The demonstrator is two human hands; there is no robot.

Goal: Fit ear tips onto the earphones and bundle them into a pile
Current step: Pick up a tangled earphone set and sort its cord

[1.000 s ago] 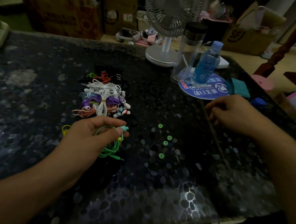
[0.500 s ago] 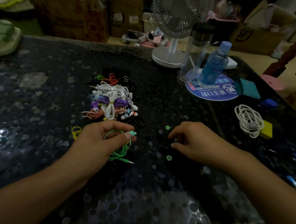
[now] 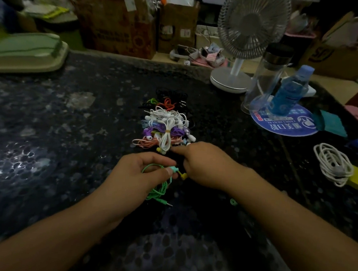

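Green earphone: a thin mint-green wired earphone sits in front of the person, its cord looped under the left hand, the plug lying on the dark speckled stone tabletop.
Finished pile: a heap of bundled white, purple, pink and orange earphones lies just beyond both hands, so a good share of the work looks done.
Still to do: the green pair is unbundled, and one small green ring-shaped ear tip lies loose beside the right forearm.
Left hand: fingers curled round the green cord, thumb and forefinger pinching the pale teal earbud.
Right hand: curled, knuckles up, touching the bud's end; probably pressing a tip on, but what it pinches is hidden.
Elsewhere: a coiled white cable lies well apart at right.
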